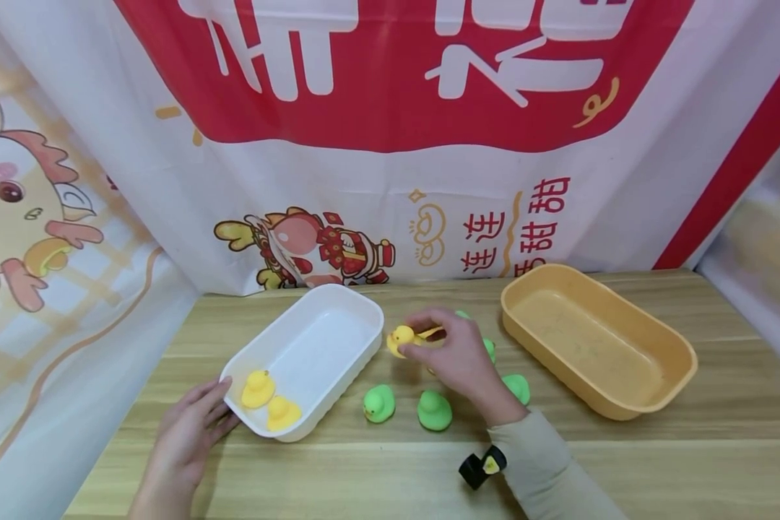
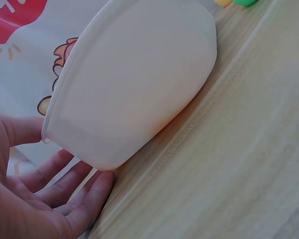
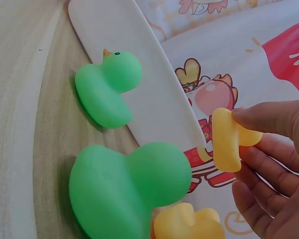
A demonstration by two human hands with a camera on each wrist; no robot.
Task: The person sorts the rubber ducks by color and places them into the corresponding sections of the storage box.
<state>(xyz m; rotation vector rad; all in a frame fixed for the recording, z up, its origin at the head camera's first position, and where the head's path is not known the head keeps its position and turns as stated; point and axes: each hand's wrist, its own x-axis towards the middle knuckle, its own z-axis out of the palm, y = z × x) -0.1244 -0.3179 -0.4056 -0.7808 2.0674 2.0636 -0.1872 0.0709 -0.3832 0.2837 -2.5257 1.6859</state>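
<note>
My left hand (image 1: 185, 430) holds the near left end of a white plastic tub (image 1: 318, 347). In the left wrist view its thumb lies at the rim and its fingers press the outer wall. Two yellow rubber ducks (image 1: 258, 390) sit inside that tub's near end. Between thumb and fingers, my right hand (image 1: 460, 361) pinches another yellow rubber duck (image 3: 226, 142), raised beside the tub's right side. Under the right hand, green rubber ducks (image 1: 435, 410) stand on the table, some partly hidden by the hand and forearm. One more yellow duck (image 3: 189, 222) shows below the held one in the right wrist view.
An orange-tan plastic tub (image 1: 598, 339) with nothing in it stands at the right. Behind the wooden table (image 1: 338, 477) hangs a printed white and red cloth (image 1: 390, 173). A small black object (image 1: 481, 468) sits by the right sleeve.
</note>
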